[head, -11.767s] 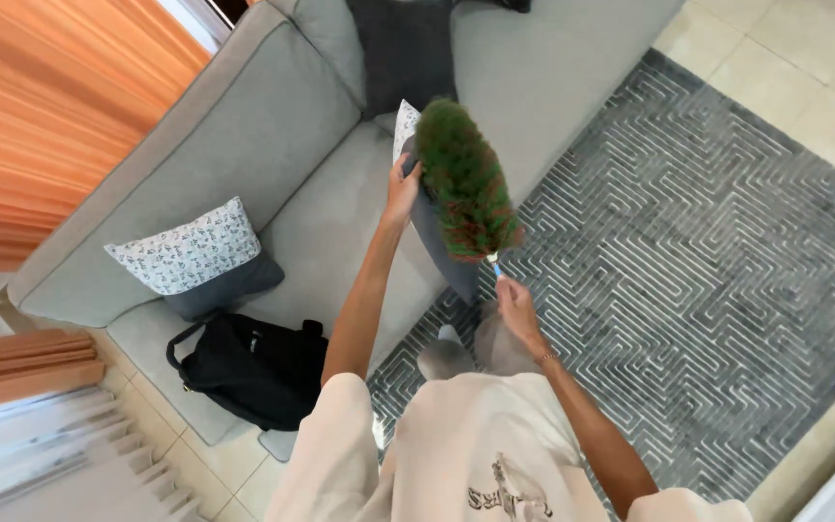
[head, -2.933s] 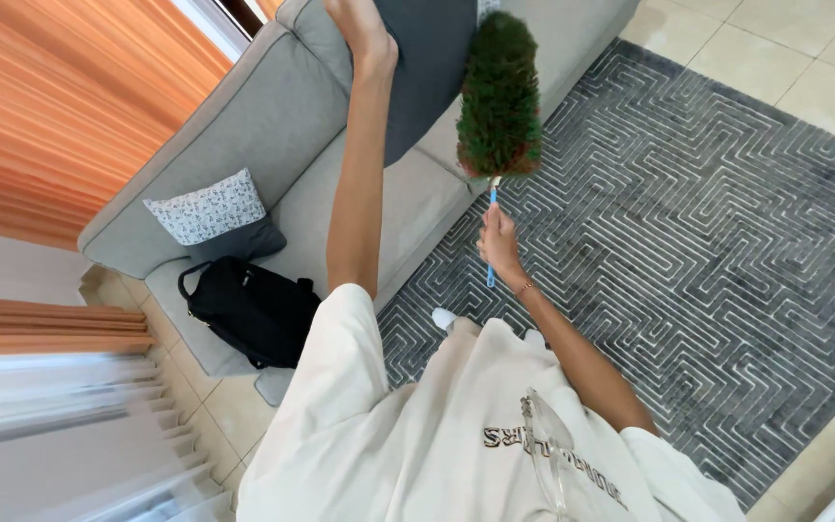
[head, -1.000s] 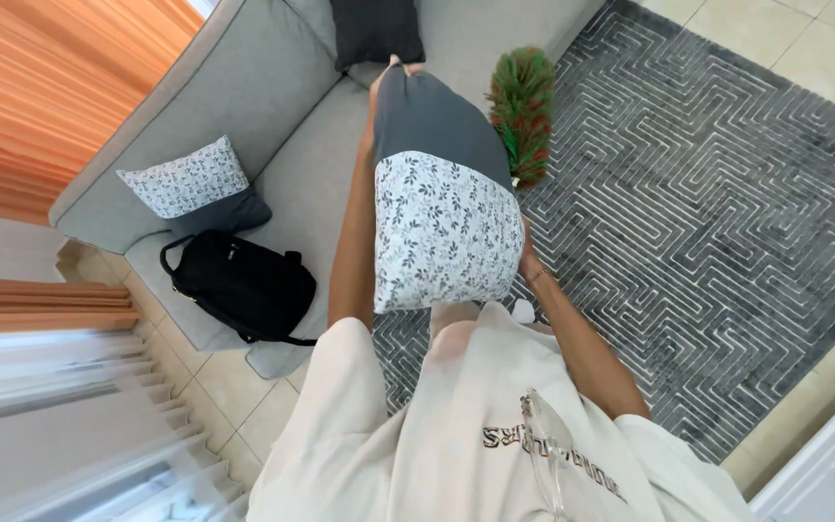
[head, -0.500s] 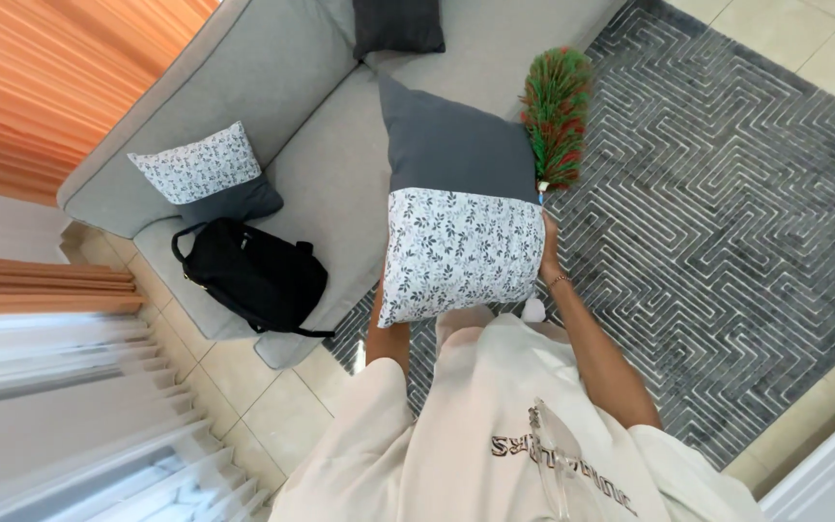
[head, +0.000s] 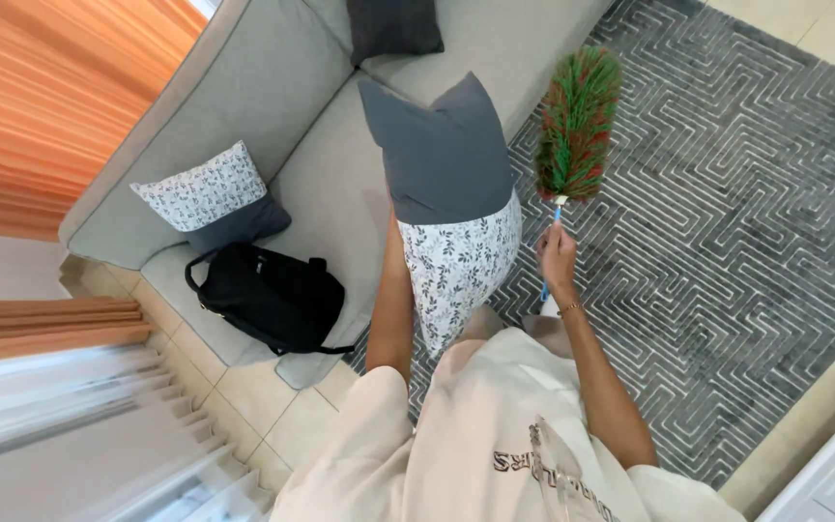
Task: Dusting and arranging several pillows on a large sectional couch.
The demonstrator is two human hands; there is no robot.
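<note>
Cushion (head: pixel 451 208) raised upright vs earlier, duster (head: pixel 575 126) head pointing up-right, left grip prob. hidden

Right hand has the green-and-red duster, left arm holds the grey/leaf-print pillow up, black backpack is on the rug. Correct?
One thing is off: the black backpack lies on the grey sofa, not the rug, as the head view shows. The right hand does grip the duster, and the left arm holds the pillow up.
</note>
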